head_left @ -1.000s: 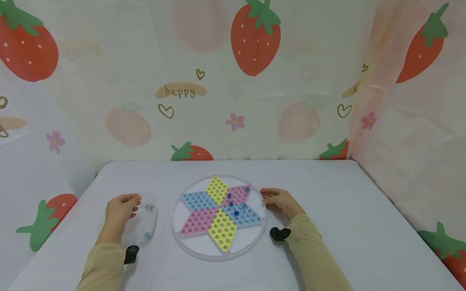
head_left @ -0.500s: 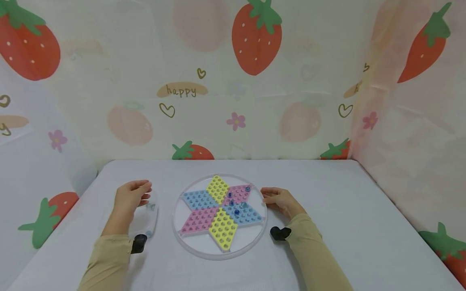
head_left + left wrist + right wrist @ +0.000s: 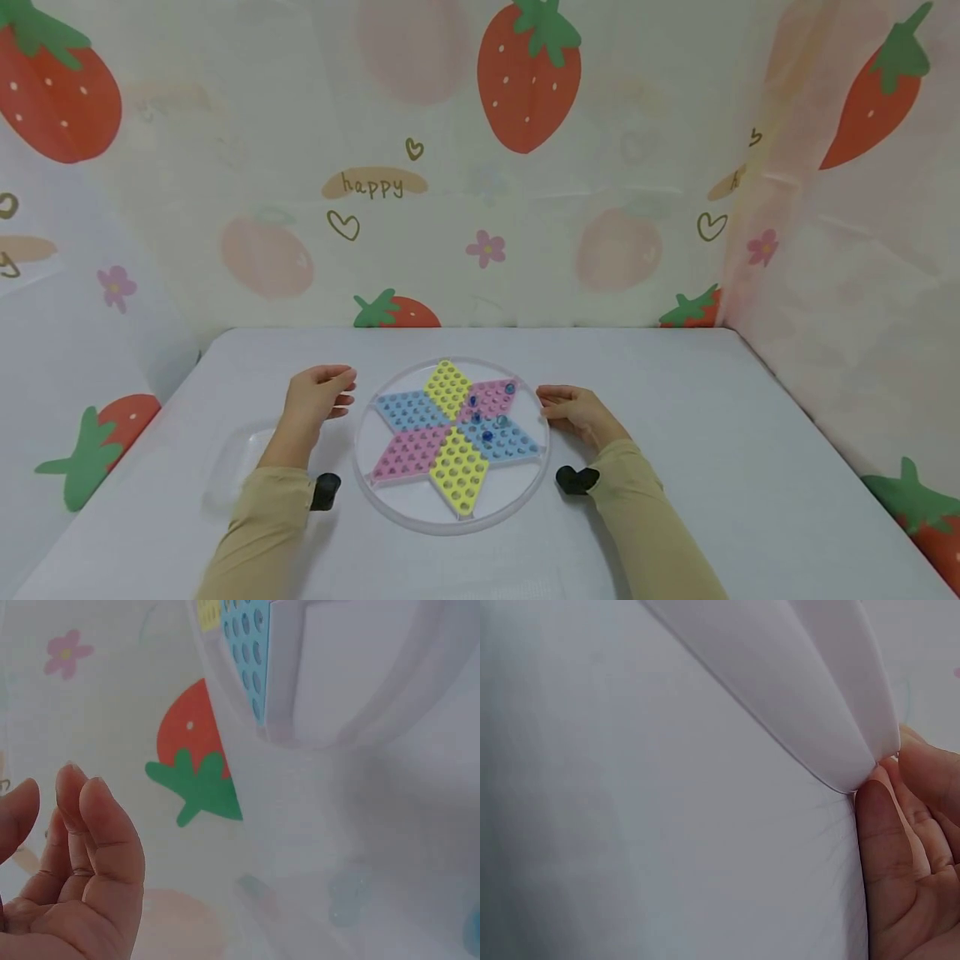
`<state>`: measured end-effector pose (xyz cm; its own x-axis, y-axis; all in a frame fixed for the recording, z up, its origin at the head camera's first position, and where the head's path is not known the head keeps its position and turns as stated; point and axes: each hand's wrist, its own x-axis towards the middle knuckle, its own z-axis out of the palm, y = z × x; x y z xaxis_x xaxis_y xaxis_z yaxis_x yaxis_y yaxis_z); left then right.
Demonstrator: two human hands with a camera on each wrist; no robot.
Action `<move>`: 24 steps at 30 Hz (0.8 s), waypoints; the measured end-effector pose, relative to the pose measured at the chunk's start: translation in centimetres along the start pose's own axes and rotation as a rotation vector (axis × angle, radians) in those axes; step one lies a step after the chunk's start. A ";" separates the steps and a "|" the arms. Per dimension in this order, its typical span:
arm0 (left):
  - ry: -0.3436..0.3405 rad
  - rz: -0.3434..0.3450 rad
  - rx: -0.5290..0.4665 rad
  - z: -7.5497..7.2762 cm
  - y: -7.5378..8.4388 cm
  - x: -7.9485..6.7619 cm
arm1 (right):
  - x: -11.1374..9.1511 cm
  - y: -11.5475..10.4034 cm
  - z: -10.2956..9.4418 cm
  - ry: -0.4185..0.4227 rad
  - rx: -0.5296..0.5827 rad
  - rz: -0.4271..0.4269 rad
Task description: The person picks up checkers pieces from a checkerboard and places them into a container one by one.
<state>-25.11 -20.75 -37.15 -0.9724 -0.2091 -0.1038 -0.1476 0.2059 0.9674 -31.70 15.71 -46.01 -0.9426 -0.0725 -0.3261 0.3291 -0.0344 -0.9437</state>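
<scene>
A round Chinese checkers board (image 3: 408, 522) with a star of yellow, blue and pink dimpled points lies mid-table. Several blue and clear marbles (image 3: 487, 436) sit on its right-hand pink and blue points. To the board's left hovers my left hand (image 3: 318, 394), fingers loosely bent; the left wrist view shows the thumb (image 3: 19, 817) apart from the fingers and nothing between them. At the board's right rim my right hand (image 3: 577, 412) pinches the edge. In the right wrist view, the clear rim (image 3: 840, 742) runs in between thumb and fingers.
A clear plastic tray (image 3: 217, 475) stands at the left, partly behind my left forearm. Blurred marbles (image 3: 345, 896) show low in the left wrist view. A strawberry-print cloth (image 3: 525, 208) hangs behind and beside the white table (image 3: 675, 500).
My left hand has moved rightward and slightly back, from over the clear tray toward the board's left rim. The right hand stays at the right rim, and the marbles on the board keep their places.
</scene>
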 end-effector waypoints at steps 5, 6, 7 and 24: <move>-0.015 -0.009 0.005 0.9 0.4 0.3 | 0.0 0.0 0.1 0.006 0.000 0.004; -0.020 -0.010 0.008 1.1 0.5 0.3 | 0.0 0.0 0.1 0.006 -0.001 0.002; -0.034 -0.013 0.019 1.3 0.5 0.3 | 0.0 0.0 0.0 0.001 -0.001 0.001; -0.126 -0.056 0.025 5.5 -0.9 1.4 | 0.2 0.1 -0.1 -0.001 -0.013 -0.001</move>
<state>-27.32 -16.01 -39.43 -0.9772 -0.1000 -0.1875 -0.2056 0.2216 0.9532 -31.85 15.74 -46.22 -0.9428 -0.0737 -0.3251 0.3274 -0.0214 -0.9446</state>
